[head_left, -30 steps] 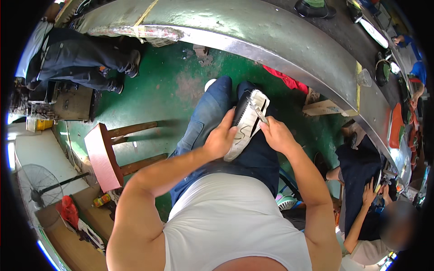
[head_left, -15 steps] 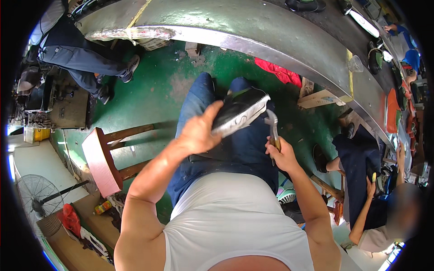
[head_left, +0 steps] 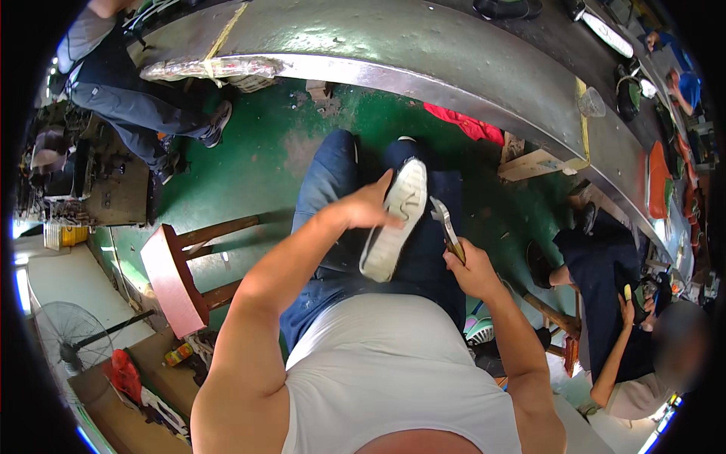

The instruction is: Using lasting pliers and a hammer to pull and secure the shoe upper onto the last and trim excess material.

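My left hand [head_left: 363,208] grips a black shoe with a white sole [head_left: 408,197] above my lap. The sole faces up, its toe pointing away from me, and the hand crosses its middle; most of the black upper is hidden beneath. In my right hand [head_left: 470,268] are metal pliers [head_left: 446,225] with a curved head and a yellowish handle. The pliers' head is just to the right of the sole, a small gap apart from it.
A long metal-topped workbench [head_left: 363,38] curves across the far side, shoes lying on its right part. A pink-topped stool [head_left: 168,281] and a fan [head_left: 72,337] are at left. One person stands far left; another sits at right, near an orange shoe [head_left: 659,181].
My left hand has turned the shoe from its side to sole up, with the toe pointing away. The pliers have shifted slightly left and tilted. The person at right has moved a hand.
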The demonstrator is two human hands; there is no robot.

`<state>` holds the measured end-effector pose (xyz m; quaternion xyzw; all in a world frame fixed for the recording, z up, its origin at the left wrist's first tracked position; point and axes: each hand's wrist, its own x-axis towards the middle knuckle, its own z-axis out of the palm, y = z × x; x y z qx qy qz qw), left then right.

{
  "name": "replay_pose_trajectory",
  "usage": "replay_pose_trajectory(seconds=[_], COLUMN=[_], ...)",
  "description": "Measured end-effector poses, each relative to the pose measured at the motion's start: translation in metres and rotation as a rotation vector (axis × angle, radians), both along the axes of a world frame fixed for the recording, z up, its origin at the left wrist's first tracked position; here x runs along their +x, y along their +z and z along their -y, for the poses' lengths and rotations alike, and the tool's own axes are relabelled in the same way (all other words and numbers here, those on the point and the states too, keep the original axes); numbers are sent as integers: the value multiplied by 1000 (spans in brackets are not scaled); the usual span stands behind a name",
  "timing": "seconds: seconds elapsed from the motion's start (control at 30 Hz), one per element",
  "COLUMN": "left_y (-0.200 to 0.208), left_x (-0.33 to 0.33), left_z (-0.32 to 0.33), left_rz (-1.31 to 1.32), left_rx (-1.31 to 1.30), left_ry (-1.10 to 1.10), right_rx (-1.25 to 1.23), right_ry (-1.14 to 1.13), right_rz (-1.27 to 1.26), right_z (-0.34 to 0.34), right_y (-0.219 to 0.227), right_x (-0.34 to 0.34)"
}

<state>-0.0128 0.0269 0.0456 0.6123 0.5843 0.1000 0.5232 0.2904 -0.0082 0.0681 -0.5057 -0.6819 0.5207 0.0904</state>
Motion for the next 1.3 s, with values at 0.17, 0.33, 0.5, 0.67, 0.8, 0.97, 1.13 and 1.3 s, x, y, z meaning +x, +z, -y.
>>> replay_pose_trajectory(seconds=[0.17, 0.33, 0.5, 0.67, 0.8, 0.97, 1.13, 1.3], left_y=[10, -18, -11, 2, -6, -13, -8, -9], left_x=[-4, 12, 10, 23, 23, 8, 9, 0], left_z=[27, 40, 51, 50, 53, 49, 51, 37], left_rz=[-62, -453, -50, -258, -280, -115, -167, 71], left_rx=[158, 429, 336, 555, 548, 471, 473, 38], left_ry=[82, 139, 544, 390, 345, 450, 444, 457], right_rx=[-5, 62, 29, -468, -772, 409, -366, -341], right_ry=[168, 233, 288, 280, 83, 335, 270, 178], right_rz=[68, 253, 255, 141, -75, 116, 175, 79], right_z=[-7, -9, -18, -45, -62, -41, -57, -48], right_y=[11, -3, 16, 47, 41, 6, 30, 8], right_x=[-17, -27, -26, -41, -50, -63, -69, -64])
